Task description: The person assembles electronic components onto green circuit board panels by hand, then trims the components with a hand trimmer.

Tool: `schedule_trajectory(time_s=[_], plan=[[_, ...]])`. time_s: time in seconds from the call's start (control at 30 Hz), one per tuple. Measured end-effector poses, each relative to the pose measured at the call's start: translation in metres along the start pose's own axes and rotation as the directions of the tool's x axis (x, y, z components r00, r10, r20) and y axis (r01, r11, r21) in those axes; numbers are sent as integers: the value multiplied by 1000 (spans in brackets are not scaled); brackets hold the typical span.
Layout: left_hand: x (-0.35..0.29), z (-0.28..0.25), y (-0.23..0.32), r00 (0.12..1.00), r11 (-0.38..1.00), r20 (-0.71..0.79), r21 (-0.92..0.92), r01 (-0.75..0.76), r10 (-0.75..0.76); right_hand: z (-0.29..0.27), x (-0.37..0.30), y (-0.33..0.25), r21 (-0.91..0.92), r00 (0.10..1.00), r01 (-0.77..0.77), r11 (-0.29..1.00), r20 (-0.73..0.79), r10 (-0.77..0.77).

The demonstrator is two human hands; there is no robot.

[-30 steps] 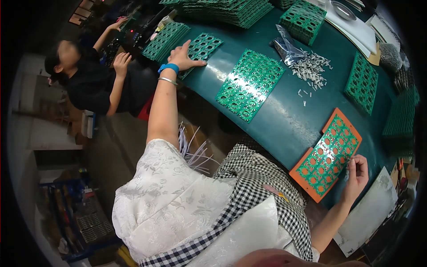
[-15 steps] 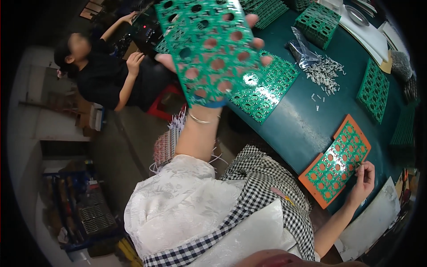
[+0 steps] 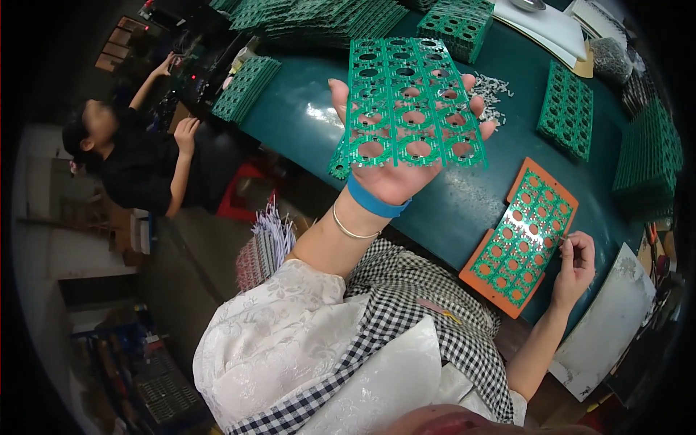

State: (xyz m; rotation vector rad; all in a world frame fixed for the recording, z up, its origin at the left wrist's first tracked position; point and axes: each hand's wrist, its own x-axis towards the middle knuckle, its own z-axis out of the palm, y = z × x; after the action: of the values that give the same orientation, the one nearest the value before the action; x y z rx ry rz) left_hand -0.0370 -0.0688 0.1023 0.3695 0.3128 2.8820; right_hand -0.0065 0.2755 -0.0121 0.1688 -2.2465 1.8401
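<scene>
- My left hand [image 3: 395, 170] is raised above the near edge of the green table [image 3: 304, 119], palm up, fingers spread flat beneath a green perforated panel [image 3: 409, 101]; the hand supports the panel from below rather than clenching it, the thumb showing at the panel's left edge and fingertips past its right edge.
- The panel's long axis runs away from me, its far end toward the stacks of green panels [image 3: 319, 14] at the back of the table.
- My right hand [image 3: 576, 261] lies low at the table's right near edge, fingers pinched together just beside the corner of the orange tray [image 3: 520, 235]; whether anything small is held between them I cannot tell.
- The orange tray carries another green panel, lying flat, its long axis slanted from lower left to upper right.
- Key relation: the tray lies to the right of and below the lifted panel, well apart from it; my right hand is at the tray, my left hand is the one bearing the panel.
- A pile of small white parts [image 3: 493, 90] lies on the table behind the lifted panel.
</scene>
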Motion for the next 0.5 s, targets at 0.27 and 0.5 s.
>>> schedule_trajectory(time_s=[0.27, 0.5], plan=[[-5, 8, -7, 999, 1000, -39, -17, -14, 14, -1, 0, 1, -25, 1000, 16, 1000, -18, -17], [-7, 10, -4, 999, 995, -38, -103, -15, 11, -2, 3, -2, -108, 998, 61, 992, -25, -64]])
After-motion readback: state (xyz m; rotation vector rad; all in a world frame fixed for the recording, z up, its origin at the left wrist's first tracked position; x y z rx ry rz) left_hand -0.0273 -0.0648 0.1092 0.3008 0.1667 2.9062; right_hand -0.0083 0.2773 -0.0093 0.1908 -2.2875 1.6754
